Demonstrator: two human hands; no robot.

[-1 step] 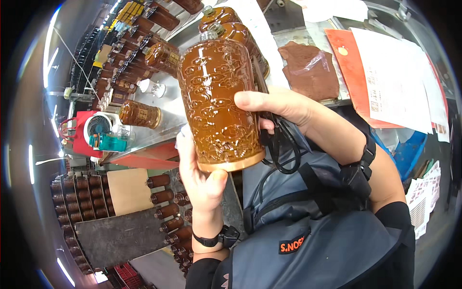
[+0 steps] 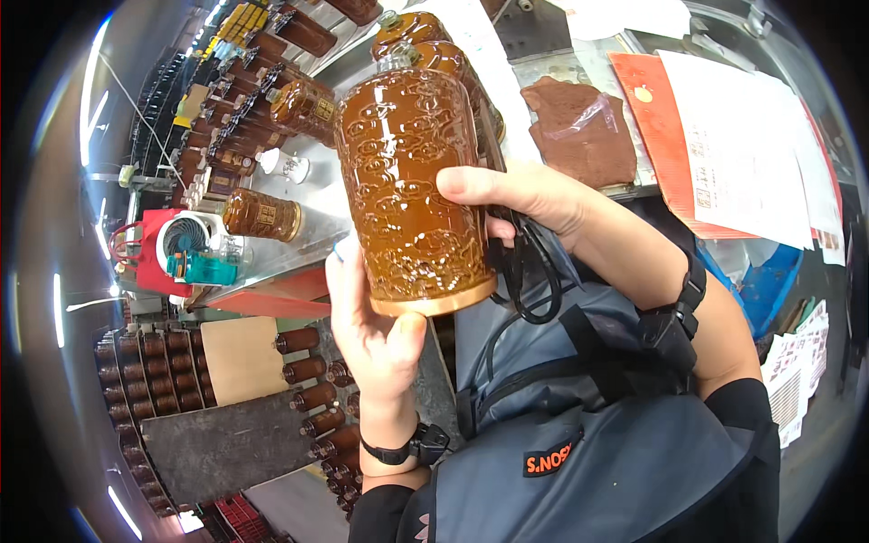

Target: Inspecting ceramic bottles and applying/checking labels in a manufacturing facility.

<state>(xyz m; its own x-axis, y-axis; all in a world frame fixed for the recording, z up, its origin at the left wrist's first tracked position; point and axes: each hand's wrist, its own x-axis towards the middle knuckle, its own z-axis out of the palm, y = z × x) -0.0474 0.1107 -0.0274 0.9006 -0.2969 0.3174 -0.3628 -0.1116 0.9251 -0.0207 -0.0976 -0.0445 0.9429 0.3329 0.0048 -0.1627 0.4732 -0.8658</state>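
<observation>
A large amber-brown glass bottle [image 2: 412, 172], embossed all over and with a gold band round its base, is held up in front of me, neck away from me. My left hand [image 2: 376, 339] grips its lower end, thumb by the gold band and fingers along the left side. From the right, my right hand [image 2: 520, 204] clasps it, thumb on the embossed face and the other fingers mostly hidden behind. A looped black cord [image 2: 534, 281] hangs just below the right hand. Right behind the held bottle stand similar amber bottles [image 2: 444, 59].
More bottles [image 2: 262, 214] and a white cup [image 2: 285, 166] are on the metal table at left, near a small fan [image 2: 186, 235] and a red bag [image 2: 140, 249]. A brown cloth [image 2: 584, 136] and papers [image 2: 733, 145] lie at right. Bottle rows [image 2: 158, 366] fill the lower left.
The bottle's base and my left hand have risen very slightly. My right thumb has shifted a touch to the left on the glass.
</observation>
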